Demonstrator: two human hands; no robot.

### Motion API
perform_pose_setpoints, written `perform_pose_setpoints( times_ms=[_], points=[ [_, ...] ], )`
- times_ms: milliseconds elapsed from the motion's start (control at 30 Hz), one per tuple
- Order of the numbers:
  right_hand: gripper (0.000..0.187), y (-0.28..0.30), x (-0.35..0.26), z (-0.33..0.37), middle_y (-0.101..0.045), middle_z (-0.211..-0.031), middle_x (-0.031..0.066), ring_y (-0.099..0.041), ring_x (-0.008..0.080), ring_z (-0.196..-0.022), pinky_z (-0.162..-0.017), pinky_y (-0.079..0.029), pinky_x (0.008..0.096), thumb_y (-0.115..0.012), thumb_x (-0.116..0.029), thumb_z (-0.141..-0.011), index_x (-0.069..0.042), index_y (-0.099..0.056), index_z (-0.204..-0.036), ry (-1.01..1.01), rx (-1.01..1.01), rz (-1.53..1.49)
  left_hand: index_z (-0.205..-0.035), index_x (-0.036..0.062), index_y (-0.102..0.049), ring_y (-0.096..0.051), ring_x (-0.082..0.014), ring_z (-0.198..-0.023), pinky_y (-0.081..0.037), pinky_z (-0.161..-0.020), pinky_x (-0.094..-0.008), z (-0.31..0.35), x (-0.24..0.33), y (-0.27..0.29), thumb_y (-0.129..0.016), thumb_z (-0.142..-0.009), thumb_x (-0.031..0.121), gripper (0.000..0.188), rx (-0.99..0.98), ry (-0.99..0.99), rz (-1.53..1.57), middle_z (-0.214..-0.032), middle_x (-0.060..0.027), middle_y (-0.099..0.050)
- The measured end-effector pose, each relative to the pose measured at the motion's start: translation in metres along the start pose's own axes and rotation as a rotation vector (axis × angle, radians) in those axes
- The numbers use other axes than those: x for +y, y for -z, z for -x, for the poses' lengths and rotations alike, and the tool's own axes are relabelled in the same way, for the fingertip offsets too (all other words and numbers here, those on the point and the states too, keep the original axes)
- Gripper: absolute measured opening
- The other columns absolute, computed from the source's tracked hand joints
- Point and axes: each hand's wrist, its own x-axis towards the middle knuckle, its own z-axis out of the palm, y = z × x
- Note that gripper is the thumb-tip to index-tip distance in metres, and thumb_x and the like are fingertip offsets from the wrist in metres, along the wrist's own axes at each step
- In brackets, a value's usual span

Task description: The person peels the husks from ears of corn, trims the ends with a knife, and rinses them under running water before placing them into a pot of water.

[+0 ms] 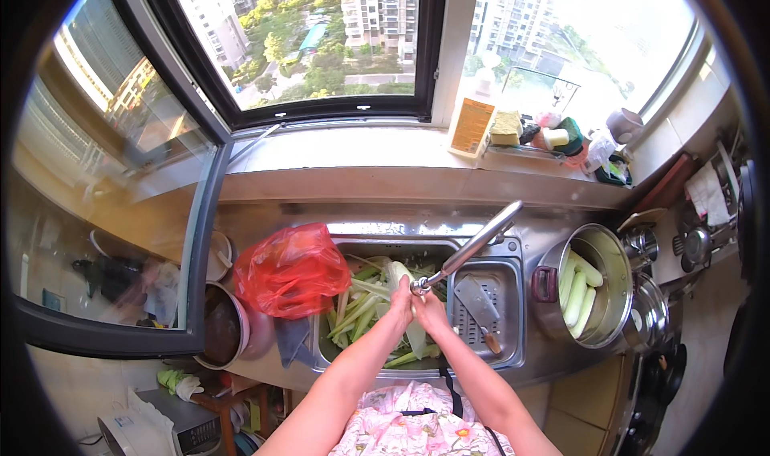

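Note:
Under the tap's spout [420, 287], both of my hands are closed around a long pale green vegetable stem [398, 272]. My left hand [402, 302] grips it from the left, and my right hand [432, 315] sits close beside, on the right. Fingers partly hide the stem, and its lower end seems to show below them. Beneath lie green stalks and peelings [362, 310], heaped in the steel sink [322, 352]. A cleaver [475, 297] with a wooden handle rests in the small perforated basin [513, 328] at the right.
A steel pot [619, 251] at right holds several pale green stems [575, 302]. Red plastic bag [293, 271] lies left of the sink, near a bucket [239, 328]. The open window sash [196, 247] juts in from the left. An orange-labelled bottle [472, 123] and sponges [506, 127] line the sill.

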Motion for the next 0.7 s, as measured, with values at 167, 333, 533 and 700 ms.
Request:
perform_pose_setpoints(
  times_ms=[167,333,533,700],
  points=[
    [0.052,0.024,-0.011,0.058,-0.058,-0.117,0.0262,-0.055,0.0431,-0.113,-0.094,-0.044,0.0469,-0.050,-0.033,-0.095,-0.009,-0.041,-0.140,0.062,0.063,0.081,-0.114,-0.0017,-0.059,-0.061,-0.0237,-0.089,-0.048,-0.078,-0.0424,-0.041,-0.002,-0.007,-0.069,-0.084,0.045,0.056,0.070,-0.042,-0.029,-0.099,-0.0134,-0.064],
    [0.053,0.017,-0.003,0.086,-0.053,-0.123,0.0260,-0.053,0.0427,-0.113,-0.096,-0.042,0.0471,-0.051,-0.028,-0.096,-0.004,-0.039,-0.141,0.166,0.140,0.069,-0.128,-0.0003,-0.049,-0.061,-0.0306,-0.098,-0.049,-0.086,-0.0432,-0.030,0.037,-0.006,-0.058,-0.092,0.039,0.054,0.023,-0.076,-0.086,-0.105,-0.0199,-0.063],
    [0.053,-0.012,0.001,0.036,-0.053,-0.125,0.0230,-0.050,0.0397,-0.117,-0.093,-0.040,0.0494,-0.048,-0.030,-0.096,-0.009,-0.036,-0.143,0.065,0.167,0.157,-0.128,-0.0015,-0.047,-0.056,-0.0243,-0.102,-0.045,-0.092,-0.0418,-0.007,-0.015,0.006,-0.045,-0.097,0.052,0.062,-0.149,-0.072,-0.044,-0.118,-0.0137,-0.058],
    [0.053,-0.039,0.017,0.004,-0.048,-0.139,0.0150,-0.042,0.0394,-0.129,-0.103,-0.034,0.0498,-0.047,-0.032,-0.096,-0.013,-0.038,-0.144,0.193,0.057,0.255,-0.126,-0.0011,-0.050,-0.060,-0.0248,-0.102,-0.050,-0.085,-0.0401,0.011,-0.004,0.033,-0.038,-0.098,0.056,0.065,-0.023,-0.124,-0.088,-0.115,-0.0154,-0.058]
  ],
)
